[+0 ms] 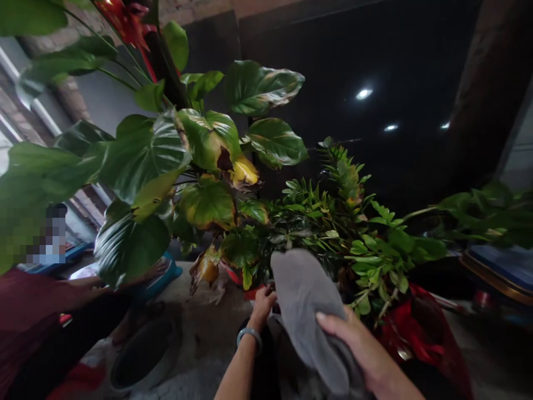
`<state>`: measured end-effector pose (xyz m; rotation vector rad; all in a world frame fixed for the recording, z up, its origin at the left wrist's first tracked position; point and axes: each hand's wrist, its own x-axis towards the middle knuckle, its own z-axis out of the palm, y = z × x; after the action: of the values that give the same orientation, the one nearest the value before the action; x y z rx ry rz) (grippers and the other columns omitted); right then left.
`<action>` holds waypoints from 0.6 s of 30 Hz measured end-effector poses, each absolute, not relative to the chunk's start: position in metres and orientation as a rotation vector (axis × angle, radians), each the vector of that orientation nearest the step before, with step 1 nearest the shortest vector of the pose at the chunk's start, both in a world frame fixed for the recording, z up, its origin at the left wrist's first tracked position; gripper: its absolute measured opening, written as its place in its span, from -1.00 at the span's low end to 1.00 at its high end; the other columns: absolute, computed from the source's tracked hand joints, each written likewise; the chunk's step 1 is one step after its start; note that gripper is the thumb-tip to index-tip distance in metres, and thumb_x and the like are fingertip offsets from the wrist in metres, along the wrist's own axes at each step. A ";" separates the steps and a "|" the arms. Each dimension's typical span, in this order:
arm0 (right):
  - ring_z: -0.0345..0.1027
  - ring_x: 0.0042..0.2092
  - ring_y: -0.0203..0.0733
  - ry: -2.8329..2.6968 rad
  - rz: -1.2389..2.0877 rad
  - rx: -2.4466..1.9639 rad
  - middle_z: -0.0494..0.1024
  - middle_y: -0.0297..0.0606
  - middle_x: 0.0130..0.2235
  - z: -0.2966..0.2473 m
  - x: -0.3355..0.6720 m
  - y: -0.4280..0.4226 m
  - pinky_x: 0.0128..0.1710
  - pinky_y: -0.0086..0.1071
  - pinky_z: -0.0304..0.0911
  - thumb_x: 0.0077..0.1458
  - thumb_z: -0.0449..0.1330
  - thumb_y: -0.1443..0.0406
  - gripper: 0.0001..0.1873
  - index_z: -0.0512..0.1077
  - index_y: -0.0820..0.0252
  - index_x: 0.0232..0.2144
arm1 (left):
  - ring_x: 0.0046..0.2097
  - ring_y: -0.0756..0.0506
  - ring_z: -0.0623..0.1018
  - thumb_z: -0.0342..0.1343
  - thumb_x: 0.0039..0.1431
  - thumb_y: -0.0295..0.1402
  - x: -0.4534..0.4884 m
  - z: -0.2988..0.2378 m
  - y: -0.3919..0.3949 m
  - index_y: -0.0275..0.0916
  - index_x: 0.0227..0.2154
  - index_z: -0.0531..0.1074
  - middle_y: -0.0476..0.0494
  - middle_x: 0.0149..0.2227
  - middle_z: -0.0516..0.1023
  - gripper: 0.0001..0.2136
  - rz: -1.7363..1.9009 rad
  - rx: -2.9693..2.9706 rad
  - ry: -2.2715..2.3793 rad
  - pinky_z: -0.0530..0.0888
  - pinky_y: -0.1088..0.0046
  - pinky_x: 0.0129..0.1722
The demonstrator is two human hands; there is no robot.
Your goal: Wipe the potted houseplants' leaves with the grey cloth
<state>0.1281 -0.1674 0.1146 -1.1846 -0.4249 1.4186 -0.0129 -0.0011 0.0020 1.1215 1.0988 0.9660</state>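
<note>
My right hand (361,347) is closed on a grey cloth (306,311), held up in front of me at the lower middle. My left hand (263,307), with a pale band on its wrist, reaches forward to the base of the plants, its fingers curled at the red pot rim (254,293); what they grip is hidden. Above stands a big-leaved plant (166,161) with some yellowed and browned leaves. Beside it, right of centre, is a bushier plant (341,222) with small glossy leaflets.
Another person in a dark red sleeve (33,311) sits at the left, an arm stretched toward the big leaves. A dark round basin (144,355) lies on the concrete floor (200,333). Red wrapping (416,333) covers a pot at the right. A tray (499,272) sits far right.
</note>
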 end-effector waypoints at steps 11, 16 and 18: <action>0.58 -0.31 0.03 -0.027 1.415 -1.089 0.65 -0.23 -0.50 0.085 0.136 -0.174 -0.29 -0.24 0.45 -0.44 0.46 0.23 -0.68 0.54 0.18 -0.51 | -0.42 -0.05 0.47 0.39 -0.42 -0.22 -0.019 0.002 -0.018 -0.28 -0.40 0.56 -0.16 -0.39 0.55 -0.59 0.913 0.935 0.905 0.37 0.49 -0.50; 0.49 -0.55 -0.09 -0.097 1.314 -1.063 0.61 -0.31 -0.59 0.128 0.143 -0.181 -0.52 -0.32 0.38 -0.68 0.50 0.28 -0.56 0.53 0.17 -0.55 | -0.44 -0.04 0.48 0.39 -0.43 -0.22 -0.020 0.006 -0.021 -0.28 -0.41 0.56 -0.12 -0.43 0.53 -0.59 0.926 0.959 0.957 0.36 0.48 -0.48; 0.49 -0.55 -0.07 -0.106 1.239 -1.040 0.61 -0.30 -0.60 0.142 0.150 -0.163 -0.50 -0.28 0.41 -0.71 0.49 0.30 -0.57 0.51 0.17 -0.58 | -0.45 -0.05 0.48 0.39 -0.46 -0.21 -0.020 0.009 -0.028 -0.29 -0.39 0.57 -0.12 -0.44 0.54 -0.56 0.930 0.974 1.011 0.35 0.46 -0.48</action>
<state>0.1502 -0.1629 0.1422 -1.0401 -0.1058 1.2390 -0.0204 -0.0278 0.0088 0.9739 1.0110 0.9303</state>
